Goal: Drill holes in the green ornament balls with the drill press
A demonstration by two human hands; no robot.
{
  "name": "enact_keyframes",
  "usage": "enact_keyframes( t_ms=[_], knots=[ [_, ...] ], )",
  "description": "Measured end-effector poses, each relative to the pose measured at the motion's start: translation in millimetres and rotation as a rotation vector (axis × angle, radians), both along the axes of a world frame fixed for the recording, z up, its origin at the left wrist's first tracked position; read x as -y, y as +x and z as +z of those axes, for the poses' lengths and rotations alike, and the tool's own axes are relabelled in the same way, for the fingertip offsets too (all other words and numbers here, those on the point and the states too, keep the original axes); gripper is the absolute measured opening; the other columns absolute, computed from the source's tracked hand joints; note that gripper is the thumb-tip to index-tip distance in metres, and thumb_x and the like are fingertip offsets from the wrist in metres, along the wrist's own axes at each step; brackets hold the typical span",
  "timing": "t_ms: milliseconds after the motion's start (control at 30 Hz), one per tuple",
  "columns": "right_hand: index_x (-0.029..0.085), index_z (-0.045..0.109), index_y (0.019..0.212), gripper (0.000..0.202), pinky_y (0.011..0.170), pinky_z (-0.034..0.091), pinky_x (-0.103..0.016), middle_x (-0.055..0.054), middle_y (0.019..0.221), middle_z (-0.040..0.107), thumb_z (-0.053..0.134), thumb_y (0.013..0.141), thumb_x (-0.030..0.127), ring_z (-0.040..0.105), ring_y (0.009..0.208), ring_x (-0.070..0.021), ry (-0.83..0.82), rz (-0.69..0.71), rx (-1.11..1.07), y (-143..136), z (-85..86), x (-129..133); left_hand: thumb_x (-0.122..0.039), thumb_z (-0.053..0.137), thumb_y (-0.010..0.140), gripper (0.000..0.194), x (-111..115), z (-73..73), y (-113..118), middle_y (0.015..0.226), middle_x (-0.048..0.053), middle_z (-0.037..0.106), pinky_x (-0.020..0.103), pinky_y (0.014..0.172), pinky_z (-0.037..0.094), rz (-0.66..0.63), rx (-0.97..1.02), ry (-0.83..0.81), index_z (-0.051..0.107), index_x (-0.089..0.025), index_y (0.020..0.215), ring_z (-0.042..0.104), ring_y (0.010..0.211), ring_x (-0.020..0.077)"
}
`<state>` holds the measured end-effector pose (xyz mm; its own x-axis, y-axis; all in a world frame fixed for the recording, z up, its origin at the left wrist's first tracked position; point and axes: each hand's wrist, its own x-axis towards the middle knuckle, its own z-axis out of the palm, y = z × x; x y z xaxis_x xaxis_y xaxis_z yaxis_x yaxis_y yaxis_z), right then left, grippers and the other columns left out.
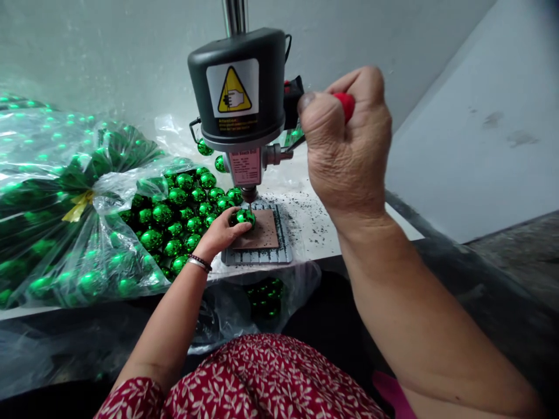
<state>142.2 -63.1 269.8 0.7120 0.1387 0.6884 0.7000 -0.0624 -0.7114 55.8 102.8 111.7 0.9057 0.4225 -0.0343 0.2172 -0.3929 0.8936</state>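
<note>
My left hand point(222, 233) holds a shiny green ball point(246, 219) between thumb and fingers on a brown board point(266, 230). The board lies on the slotted metal base point(257, 256) of a bench drill point(238, 87). The drill's thin bit point(250, 206) comes down at the top of the ball; whether it has entered is too small to tell. Up at the right of the drill head, my right hand point(349, 134) is closed around a red lever knob point(346, 105).
Several loose green balls point(174, 215) lie left of the drill base. Farther left is a clear plastic bag point(87, 233) of green balls, tied with yellow. Dark shavings point(314, 224) cover the white table point(325, 247). Another bag of balls point(266, 297) hangs below the table edge.
</note>
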Motion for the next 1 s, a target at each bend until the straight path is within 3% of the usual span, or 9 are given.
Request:
enact_keyframes(
  t_ms=[267,500,700,1000],
  knots=[
    [0.016,0.038,0.076,0.024,0.061,0.033,-0.014,0.005,0.066,0.038,0.056,0.084,0.029,0.030,0.060,-0.0008,-0.007,-0.005,0.013,2,0.0,0,-0.036,0.071,0.071,0.058,4,-2.2,1,0.115,0.008,0.067,0.033,0.091,0.048,0.021,0.024,0.052,0.056,-0.017,0.123,0.062,0.100,0.0207],
    [0.013,0.039,0.078,0.023,0.062,0.031,-0.014,0.007,0.066,0.034,0.054,0.084,0.031,0.029,0.060,0.0010,-0.006,0.002,0.019,2,0.0,-1,-0.031,0.076,0.065,0.069,17,1.4,2,0.116,0.006,0.067,0.032,0.094,0.047,0.005,-0.040,0.214,0.056,-0.018,0.129,0.062,0.102,0.0215],
    [0.014,0.039,0.077,0.023,0.062,0.031,-0.015,0.007,0.065,0.035,0.054,0.084,0.029,0.030,0.060,0.0012,-0.030,-0.005,0.006,1,0.7,2,-0.033,0.075,0.067,0.068,20,2.3,2,0.106,0.002,0.072,0.030,0.088,0.051,-0.004,-0.075,0.199,0.057,-0.019,0.131,0.065,0.093,0.0205],
    [0.012,0.046,0.075,0.019,0.060,0.030,-0.014,0.007,0.063,0.041,0.053,0.079,0.029,0.032,0.058,0.0020,-0.098,-0.140,0.115,-7,-17.6,12,-0.030,0.077,0.066,0.069,22,-0.8,0,0.126,0.004,0.066,0.032,0.105,0.043,0.007,-0.026,0.132,0.057,-0.018,0.131,0.058,0.118,0.0240]
  ],
)
